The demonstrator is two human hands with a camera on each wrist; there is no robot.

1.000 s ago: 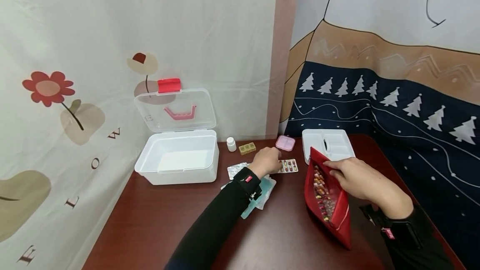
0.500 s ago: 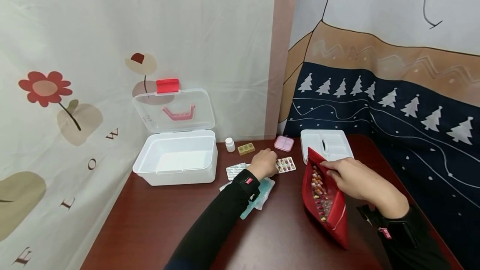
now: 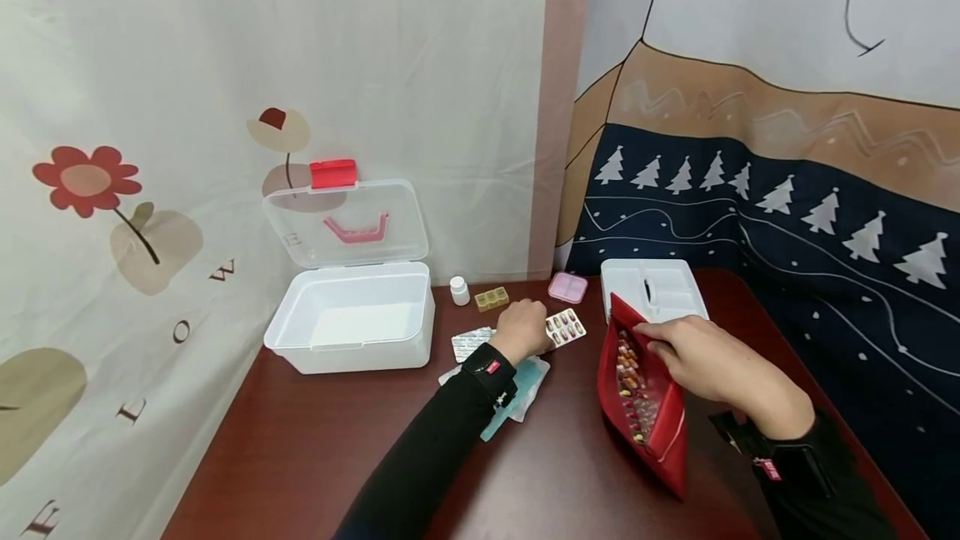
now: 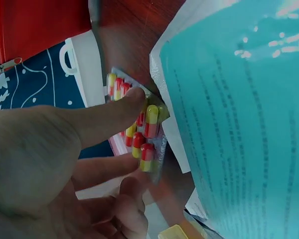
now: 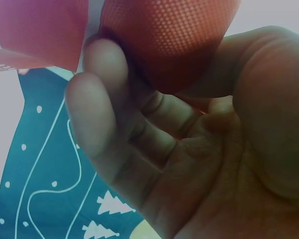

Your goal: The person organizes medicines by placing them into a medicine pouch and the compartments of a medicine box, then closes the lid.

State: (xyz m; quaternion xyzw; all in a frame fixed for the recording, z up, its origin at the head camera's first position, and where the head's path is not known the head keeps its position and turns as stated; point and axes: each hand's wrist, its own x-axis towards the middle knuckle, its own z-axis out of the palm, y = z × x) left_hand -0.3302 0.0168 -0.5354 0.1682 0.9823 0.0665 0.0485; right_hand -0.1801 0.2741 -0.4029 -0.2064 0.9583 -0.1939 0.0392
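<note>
My left hand (image 3: 522,330) pinches a blister pack of red and yellow capsules (image 4: 151,122) between thumb and fingers, low over the table. Right beside that hand lie teal printed packets (image 3: 528,382) and a silvery blister pack (image 3: 471,343). With thumb and fingers, my right hand (image 3: 693,357) grips the upper edge of a red zippered pouch (image 3: 670,448), whose mouth gapes towards the left. Inside the pouch several capsule blister packs (image 3: 633,386) show. In the right wrist view the red fabric (image 5: 164,45) sits between thumb and fingers.
A white box (image 3: 367,357) with its clear lid raised stands at the left. Along the back are a small white bottle (image 3: 460,291), a yellow pill case (image 3: 492,299), a pink pill case (image 3: 567,287) and a white compartment tray (image 3: 678,286), partly behind the pouch.
The blister pack in my left hand has tilted, its far end turning up and slightly left. My right hand has drawn the pouch a little to the left.
</note>
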